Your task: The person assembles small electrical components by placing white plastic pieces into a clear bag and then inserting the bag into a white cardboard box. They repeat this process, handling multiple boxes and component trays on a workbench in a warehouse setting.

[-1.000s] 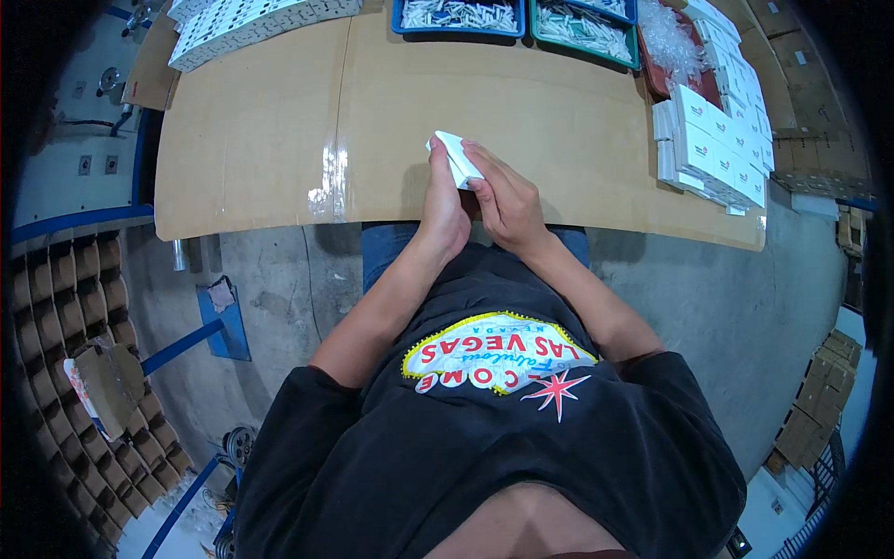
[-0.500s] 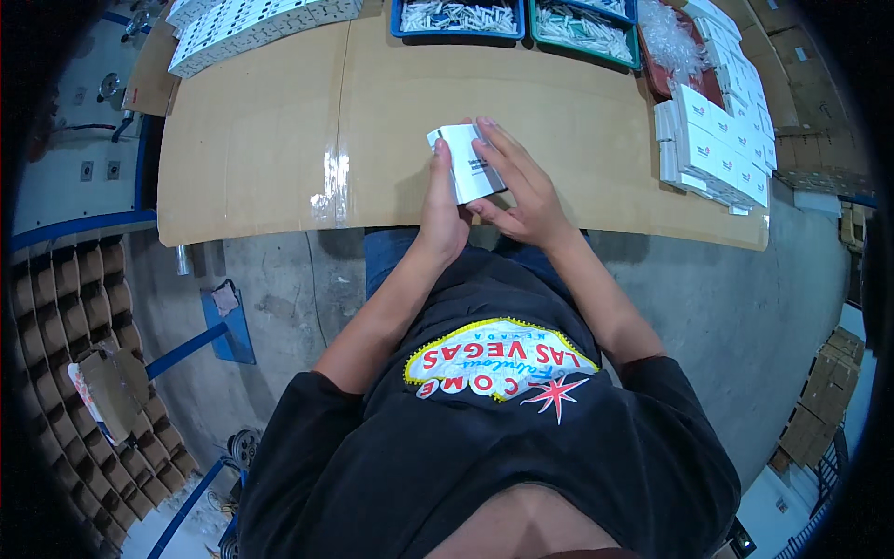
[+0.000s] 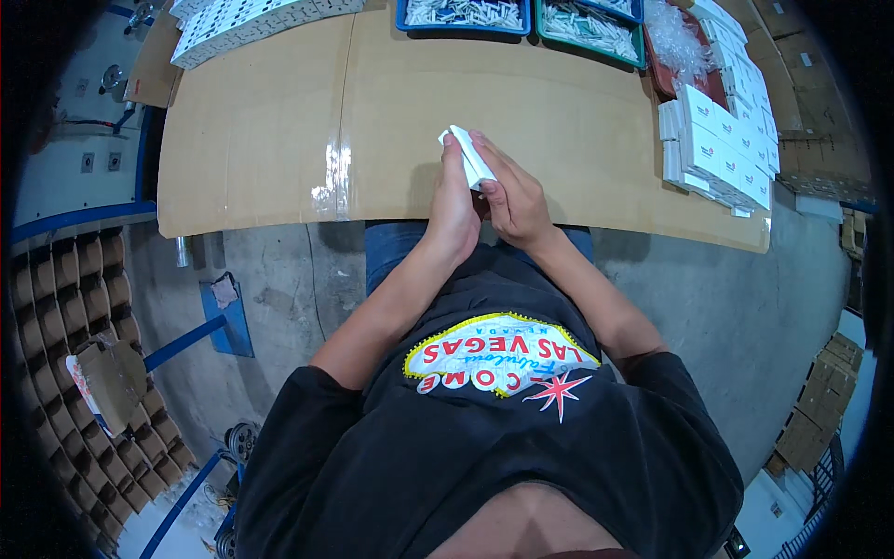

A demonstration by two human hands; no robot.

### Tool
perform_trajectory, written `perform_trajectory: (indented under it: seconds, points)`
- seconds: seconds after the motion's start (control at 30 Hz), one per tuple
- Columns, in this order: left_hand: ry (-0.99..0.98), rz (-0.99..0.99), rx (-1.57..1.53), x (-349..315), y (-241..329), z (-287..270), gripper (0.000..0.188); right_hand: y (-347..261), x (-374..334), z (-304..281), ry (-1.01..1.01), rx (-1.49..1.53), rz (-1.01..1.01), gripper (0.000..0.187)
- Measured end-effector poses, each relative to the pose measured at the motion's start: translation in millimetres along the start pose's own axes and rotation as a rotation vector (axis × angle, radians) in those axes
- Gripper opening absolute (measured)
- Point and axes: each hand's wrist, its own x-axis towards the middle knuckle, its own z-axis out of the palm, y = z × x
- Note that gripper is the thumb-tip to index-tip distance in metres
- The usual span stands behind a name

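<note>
Between my two hands, over the near edge of the cardboard-covered table [image 3: 251, 140], is a small white carton [image 3: 473, 164]. It is tilted so that mostly a narrow side shows. My left hand [image 3: 452, 207] is closed along its left side, thumb near the far end. On the right, my right hand [image 3: 515, 198] wraps round the carton, fingers toward the far end and thumb at the near end. The hands hide most of its broad faces, and I cannot tell whether its flaps are closed.
White cartons [image 3: 712, 154] are stacked at the table's right, beside a red tray [image 3: 663, 79] of clear plastic pieces. At the back, a blue tray [image 3: 466, 32] and a green tray [image 3: 596, 54] hold small white parts. A patterned white block [image 3: 261, 30] sits back left.
The carton has turned from showing its broad printed face to showing a narrow side. My right hand's fingers have gone from stretched flat across it to curled round it.
</note>
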Motion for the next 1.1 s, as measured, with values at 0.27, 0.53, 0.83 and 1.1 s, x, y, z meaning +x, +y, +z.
perform_trajectory:
  seconds: [0.27,0.53,0.83,1.1]
  points:
    - [0.004,0.024,-0.055,0,-7,0,0.066,2,-6,1,-0.013,0.070,0.075,0.038]
    - [-0.087,-0.098,-0.151,3,4,-7,0.064,13,-9,3,-0.003,0.385,0.366,0.042]
    - [-0.521,-0.432,-0.822,11,17,-32,0.060,33,-10,-19,0.322,0.562,0.617,0.036]
    - [-0.621,-0.418,-0.764,16,16,-35,0.063,41,-14,-31,0.304,0.566,0.655,0.031]
